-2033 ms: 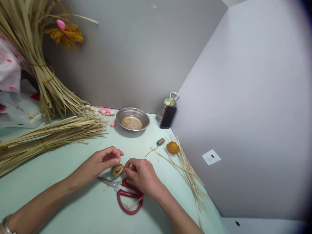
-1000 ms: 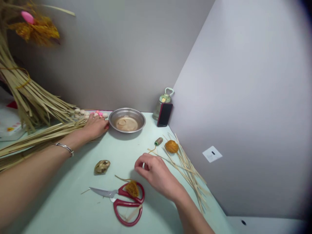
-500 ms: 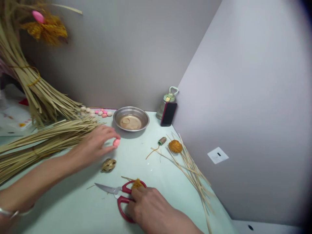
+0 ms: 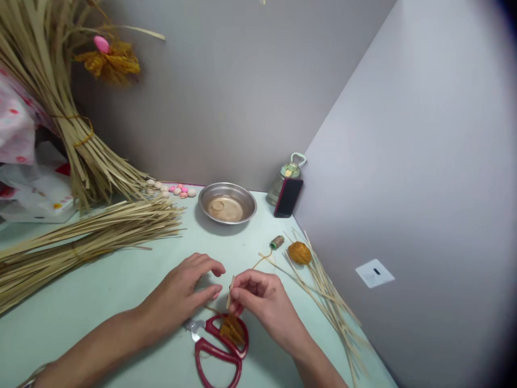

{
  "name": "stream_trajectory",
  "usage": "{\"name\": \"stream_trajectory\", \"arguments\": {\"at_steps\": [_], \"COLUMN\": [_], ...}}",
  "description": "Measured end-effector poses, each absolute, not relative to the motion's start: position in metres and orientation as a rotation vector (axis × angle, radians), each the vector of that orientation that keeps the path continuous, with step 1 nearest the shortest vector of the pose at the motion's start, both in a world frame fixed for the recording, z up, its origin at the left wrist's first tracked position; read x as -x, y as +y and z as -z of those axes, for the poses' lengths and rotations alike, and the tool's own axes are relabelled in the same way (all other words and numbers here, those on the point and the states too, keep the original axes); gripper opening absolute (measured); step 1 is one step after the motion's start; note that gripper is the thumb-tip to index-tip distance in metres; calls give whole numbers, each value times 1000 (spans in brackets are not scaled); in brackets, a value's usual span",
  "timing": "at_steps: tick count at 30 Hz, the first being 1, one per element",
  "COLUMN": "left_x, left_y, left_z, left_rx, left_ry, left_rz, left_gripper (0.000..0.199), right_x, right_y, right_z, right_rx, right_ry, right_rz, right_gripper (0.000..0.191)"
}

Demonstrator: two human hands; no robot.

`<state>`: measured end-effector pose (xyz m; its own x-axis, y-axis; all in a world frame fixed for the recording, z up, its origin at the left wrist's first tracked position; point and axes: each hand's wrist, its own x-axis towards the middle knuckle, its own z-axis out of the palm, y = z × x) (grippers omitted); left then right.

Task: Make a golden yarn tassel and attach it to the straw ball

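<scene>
My left hand [image 4: 191,288] hovers over the table with its thumb and fingers apart and nothing visible between them. Facing it, my right hand [image 4: 262,296] pinches a short pale straw strip [image 4: 230,292] between thumb and fingers. Just beneath both hands lie scissors [image 4: 220,353] with red handles; their blades are mostly behind my left hand. An orange-brown raffia tassel [image 4: 232,330] sits in the upper handle loop. The pink bead and the small woven ball are not visible here, perhaps covered by my left hand.
Bundles of straw strips [image 4: 81,248] lie at left. Behind stand a metal bowl [image 4: 227,188] of water, several pink and cream beads [image 4: 177,191], a bottle [image 4: 277,188] and a phone [image 4: 288,198]. A thread spool [image 4: 277,242] and orange ball [image 4: 299,253] lie right, beside loose strips [image 4: 327,302].
My left hand has moved right and nearer, and the pink bead it pinched is out of sight. My right hand has left the scissors, risen, and now holds a straw strip.
</scene>
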<state>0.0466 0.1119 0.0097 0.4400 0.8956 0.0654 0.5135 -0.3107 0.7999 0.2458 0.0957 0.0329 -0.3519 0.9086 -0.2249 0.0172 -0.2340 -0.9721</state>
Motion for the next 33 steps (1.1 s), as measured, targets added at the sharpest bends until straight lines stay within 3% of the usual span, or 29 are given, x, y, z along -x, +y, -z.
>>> {"name": "stream_trajectory", "arguments": {"at_steps": [11,20,30,33], "left_x": [-63,-66,-76,-78], "left_y": [99,95,86,86], "left_z": [-13,-17,-12,-16], "left_rx": [-1541,-1507,-1568,-1445], "left_ry": [1179,1258,1313,1268], "left_rz": [-761,-767,-935,-925], "left_gripper": [18,15,15,16], "right_x": [-240,-235,-227,-226], "right_y": [85,80,72,74], "right_z": [-12,-16,-4,-13], "right_rx": [1397,1374,1219,1257], "right_ry": [-1622,-1787,-2046,-1963], "right_rz": [-1208,-1054,-101,-295], "right_gripper": [12,13,19,17]}}
